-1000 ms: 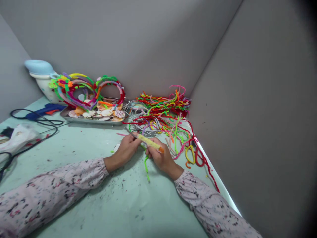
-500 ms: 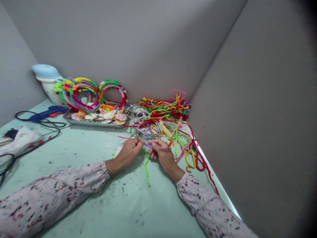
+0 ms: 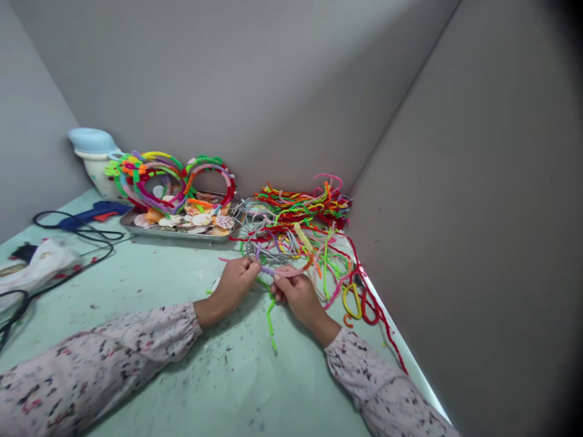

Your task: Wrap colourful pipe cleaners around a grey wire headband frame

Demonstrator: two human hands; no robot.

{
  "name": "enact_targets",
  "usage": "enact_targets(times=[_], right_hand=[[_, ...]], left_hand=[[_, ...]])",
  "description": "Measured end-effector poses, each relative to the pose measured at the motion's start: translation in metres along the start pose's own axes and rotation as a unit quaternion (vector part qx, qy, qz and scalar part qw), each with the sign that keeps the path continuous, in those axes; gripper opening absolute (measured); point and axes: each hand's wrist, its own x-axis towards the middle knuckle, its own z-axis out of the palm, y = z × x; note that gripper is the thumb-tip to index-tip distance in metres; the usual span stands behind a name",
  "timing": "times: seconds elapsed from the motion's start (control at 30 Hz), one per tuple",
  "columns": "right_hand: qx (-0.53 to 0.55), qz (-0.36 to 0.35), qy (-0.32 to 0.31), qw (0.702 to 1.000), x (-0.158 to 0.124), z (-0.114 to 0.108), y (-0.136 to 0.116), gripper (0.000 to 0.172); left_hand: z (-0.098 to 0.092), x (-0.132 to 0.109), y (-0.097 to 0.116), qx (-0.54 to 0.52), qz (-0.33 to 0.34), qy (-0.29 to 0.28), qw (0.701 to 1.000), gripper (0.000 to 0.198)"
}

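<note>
Between my hands is a curved band wrapped in fuzzy pipe cleaner, with pale yellow, orange, pink and purple stretches [image 3: 304, 238]. My right hand [image 3: 298, 295] is closed on its pink part, thumb on top. My left hand [image 3: 235, 281] pinches the purple end, where a loose purple pipe cleaner [image 3: 258, 250] sticks up beside the fingertips. What lies inside the left fingers is partly hidden. A bright green pipe cleaner [image 3: 271, 328] lies on the table just under the hands. A small white piece [image 3: 215, 284] shows by the left hand.
Behind the hands lie grey bare headbands [image 3: 268, 258] and a heap of coloured pipe cleaners [image 3: 300, 203]. Yellow-and-red-handled scissors [image 3: 353, 301] sit at right near the wall. A metal tray [image 3: 182, 235] holds shells and finished headbands [image 3: 155, 159]. At left are a blue glue gun [image 3: 88, 215], black cord [image 3: 102, 243] and bin [image 3: 98, 164].
My right hand has turned slightly and slid along the band, so more of the pink and purple wrapping shows between the hands. The view has shifted a little.
</note>
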Motion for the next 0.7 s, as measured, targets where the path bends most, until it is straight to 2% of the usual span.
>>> enact_targets(times=[0.2,0.47,0.7], right_hand=[[0.013,0.009,0.004,1.0,-0.001,0.0,0.001,0.022],[-0.024,-0.045,0.025,0.998,-0.004,-0.001,0.006,0.022],[0.001,-0.003,0.0,1.0,-0.004,-0.001,-0.005,0.024]], left_hand=[[0.0,0.0,0.001,-0.002,0.003,-0.003,1.0,0.027],[0.001,-0.001,0.005,-0.014,-0.004,-0.01,1.0,0.029],[0.006,-0.007,0.001,-0.022,0.022,-0.055,0.998,0.038]])
